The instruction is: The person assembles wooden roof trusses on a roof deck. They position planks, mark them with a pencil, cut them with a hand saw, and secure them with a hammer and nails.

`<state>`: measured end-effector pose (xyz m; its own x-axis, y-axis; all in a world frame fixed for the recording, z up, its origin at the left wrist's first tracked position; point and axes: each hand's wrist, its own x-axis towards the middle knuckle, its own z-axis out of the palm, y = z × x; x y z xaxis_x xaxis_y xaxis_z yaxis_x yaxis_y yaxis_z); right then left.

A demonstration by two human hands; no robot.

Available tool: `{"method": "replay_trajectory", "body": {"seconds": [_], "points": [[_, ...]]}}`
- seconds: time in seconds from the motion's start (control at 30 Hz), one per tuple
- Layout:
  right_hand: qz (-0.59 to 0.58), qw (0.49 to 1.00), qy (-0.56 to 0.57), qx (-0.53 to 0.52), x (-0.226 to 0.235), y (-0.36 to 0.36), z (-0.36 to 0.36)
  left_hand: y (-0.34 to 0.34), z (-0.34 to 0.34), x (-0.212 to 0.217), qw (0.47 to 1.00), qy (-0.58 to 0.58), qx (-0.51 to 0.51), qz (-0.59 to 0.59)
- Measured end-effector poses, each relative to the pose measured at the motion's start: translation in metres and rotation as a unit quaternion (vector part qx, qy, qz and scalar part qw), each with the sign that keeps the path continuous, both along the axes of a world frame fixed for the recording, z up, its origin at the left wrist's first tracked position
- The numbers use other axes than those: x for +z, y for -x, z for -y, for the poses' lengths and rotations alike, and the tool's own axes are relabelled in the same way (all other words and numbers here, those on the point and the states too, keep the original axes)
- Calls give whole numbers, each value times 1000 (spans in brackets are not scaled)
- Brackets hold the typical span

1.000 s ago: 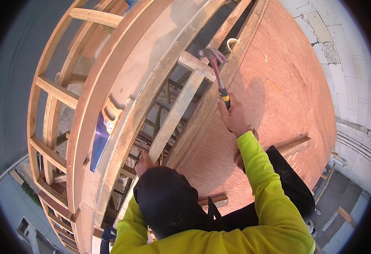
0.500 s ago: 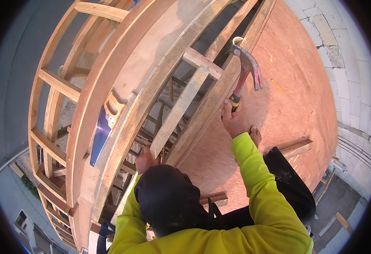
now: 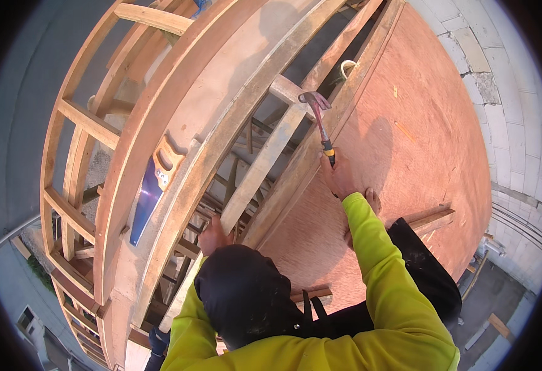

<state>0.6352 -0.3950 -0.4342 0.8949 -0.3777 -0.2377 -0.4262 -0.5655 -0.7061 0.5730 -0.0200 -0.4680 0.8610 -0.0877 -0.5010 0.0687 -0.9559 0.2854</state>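
My right hand (image 3: 339, 175) is wrapped round the grip of a claw hammer (image 3: 322, 127), which has a worn red shaft and a yellow-and-black handle. The hammer's head is over the joint between a short wooden crosspiece (image 3: 285, 88) and a long beam; whether it touches the wood I cannot tell. A pale wooden batten (image 3: 263, 164) slants down from that crosspiece. Its lower end is gripped by my left hand (image 3: 214, 236), whose fingers are partly hidden. Left of the frame, a handsaw (image 3: 149, 196) with a wooden handle and blue blade lies on a plywood strip.
Curved wooden framing (image 3: 67, 154) with open gaps runs along the left. A reddish plywood sheet (image 3: 432, 148) spreads to the right, bearing a pencil (image 3: 405, 130) and a wooden block (image 3: 430, 221). A roll of tape (image 3: 347, 68) rests by the upper beam. Paving lies far below.
My right hand has swung the hammer leftward, its head moving from above the plywood to over the crosspiece joint. My left hand keeps its place on the batten.
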Motion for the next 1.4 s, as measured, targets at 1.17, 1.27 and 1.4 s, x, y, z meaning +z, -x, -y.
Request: {"method": "replay_trajectory", "body": {"seconds": [1.17, 1.27, 1.4], "points": [[-28, 998, 38, 31, -18, 1, 3, -4, -1, 3, 1000, 6, -6, -12], [-100, 989, 42, 101, 18, -16, 36, -15, 1, 13, 998, -31, -7, -54], [-225, 941, 156, 199, 124, -4, 109, -20, 15, 20, 991, -58, 2, -118]]}}
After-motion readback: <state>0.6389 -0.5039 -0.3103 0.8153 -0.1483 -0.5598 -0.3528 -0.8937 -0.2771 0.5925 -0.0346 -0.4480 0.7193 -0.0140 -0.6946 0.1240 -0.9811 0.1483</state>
